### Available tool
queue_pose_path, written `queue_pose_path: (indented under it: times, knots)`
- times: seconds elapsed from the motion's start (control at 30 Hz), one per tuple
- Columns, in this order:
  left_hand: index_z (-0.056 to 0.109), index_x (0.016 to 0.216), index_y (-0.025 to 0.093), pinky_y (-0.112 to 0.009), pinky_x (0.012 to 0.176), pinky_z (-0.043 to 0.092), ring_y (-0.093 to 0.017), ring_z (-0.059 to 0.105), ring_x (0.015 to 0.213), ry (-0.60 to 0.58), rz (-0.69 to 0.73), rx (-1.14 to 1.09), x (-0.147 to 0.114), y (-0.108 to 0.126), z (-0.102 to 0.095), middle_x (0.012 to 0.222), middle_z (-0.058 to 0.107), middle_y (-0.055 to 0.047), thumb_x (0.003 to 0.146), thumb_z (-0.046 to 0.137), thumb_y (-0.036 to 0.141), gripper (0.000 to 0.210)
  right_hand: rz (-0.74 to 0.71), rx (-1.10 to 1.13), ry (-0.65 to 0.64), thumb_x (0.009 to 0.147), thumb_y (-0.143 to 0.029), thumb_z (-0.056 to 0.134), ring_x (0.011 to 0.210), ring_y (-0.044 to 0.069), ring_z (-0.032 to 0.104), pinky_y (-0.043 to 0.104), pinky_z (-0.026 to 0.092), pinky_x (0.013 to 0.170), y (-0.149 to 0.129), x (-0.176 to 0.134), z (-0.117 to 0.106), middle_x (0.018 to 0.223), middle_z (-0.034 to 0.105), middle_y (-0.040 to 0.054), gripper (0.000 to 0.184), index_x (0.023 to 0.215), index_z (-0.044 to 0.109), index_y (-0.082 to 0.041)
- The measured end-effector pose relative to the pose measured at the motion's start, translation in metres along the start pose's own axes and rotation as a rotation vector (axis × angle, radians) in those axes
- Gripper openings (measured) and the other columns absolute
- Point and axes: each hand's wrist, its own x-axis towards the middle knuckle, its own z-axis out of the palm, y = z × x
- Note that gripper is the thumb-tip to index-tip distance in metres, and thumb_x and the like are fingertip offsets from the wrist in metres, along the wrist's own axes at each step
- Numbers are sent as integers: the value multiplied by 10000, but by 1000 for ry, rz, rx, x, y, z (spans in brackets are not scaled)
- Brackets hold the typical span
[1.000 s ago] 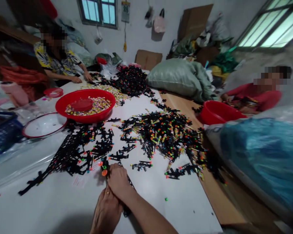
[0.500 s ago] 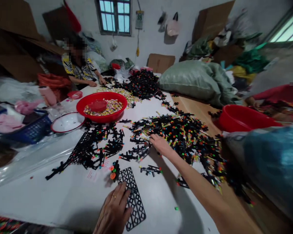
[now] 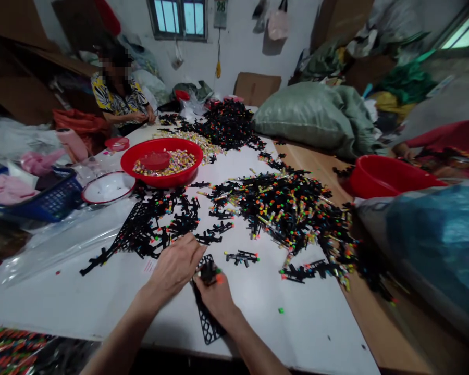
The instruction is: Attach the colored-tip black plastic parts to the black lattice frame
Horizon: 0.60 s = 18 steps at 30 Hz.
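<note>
My right hand (image 3: 218,299) is closed around a small black toy gun (image 3: 208,273) with a blurred orange tip, above the black lattice plate (image 3: 209,329). Close beside it on the left is my left hand (image 3: 177,263), its fingers bent and pinched together; whatever they hold is hidden. The plate lies flat on the white table, partly covered by my right hand. A single toy gun (image 3: 242,257) lies just right of the plate. Behind my hands spreads a heap of black toy guns (image 3: 297,208) with coloured tips, and a smaller group (image 3: 180,221) lies to the left.
A red basin (image 3: 162,179) of small coloured pieces stands behind, next to a white enamel basin (image 3: 107,187). A co-worker (image 3: 119,99) sits far left; another person's red sleeve (image 3: 445,138) shows right, near a red tub (image 3: 391,177). Bulging sacks (image 3: 312,112) line the right.
My right hand has come back from the heap to the plate with a toy gun. My left hand has lifted off the plate and moved forward beside it. The view has tilted down slightly.
</note>
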Motion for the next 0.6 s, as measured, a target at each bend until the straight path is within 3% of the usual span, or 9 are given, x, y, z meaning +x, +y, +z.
queue_pose_path:
  times: [0.2, 0.3, 0.37, 0.47, 0.53, 0.6]
  knots:
    - [558, 816, 161, -294, 723, 419, -171, 539, 800, -22, -74, -25, 0, 7, -3, 859, 544, -53, 983, 205, 319, 422, -54, -432, -100, 825, -133, 478, 903, 233, 604, 327, 488, 792, -18, 6, 11, 976, 634, 104, 230, 1012, 608, -165]
    - [554, 805, 168, -295, 722, 424, -167, 561, 808, 10, -188, -94, 3, 8, -1, 912, 539, -50, 978, 216, 402, 446, -120, -407, -160, 834, -159, 497, 901, 216, 603, 285, 478, 759, -17, 14, -1, 983, 644, 92, 237, 1039, 615, -167]
    - [552, 803, 173, -300, 701, 430, -164, 572, 777, 20, -257, -141, 4, 9, 3, 921, 533, -47, 971, 239, 412, 428, -183, -343, -324, 825, -181, 536, 800, 191, 610, 254, 467, 690, -11, 30, -23, 883, 664, 47, 173, 959, 644, -169]
    - [564, 822, 186, -317, 719, 441, -173, 577, 789, 2, -263, -189, 4, 12, 10, 933, 544, -54, 968, 236, 341, 391, -226, -359, -588, 779, -179, 613, 672, 156, 591, 223, 431, 628, -8, 88, -65, 725, 655, -10, 82, 831, 673, -159]
    - [580, 840, 190, -333, 758, 452, -184, 578, 832, -14, -251, -234, 4, 11, 15, 969, 556, -73, 962, 222, 290, 392, -236, -456, -490, 786, -137, 590, 753, 165, 597, 231, 425, 688, -17, 150, -83, 813, 672, 21, 140, 897, 676, -149]
    - [599, 878, 195, -348, 790, 462, -200, 574, 892, -54, -241, -350, 4, 8, 17, 1021, 563, -101, 956, 245, 271, 370, -239, -556, -278, 833, -111, 525, 911, 182, 585, 250, 416, 792, -34, 218, -85, 994, 656, 76, 243, 1045, 640, -139]
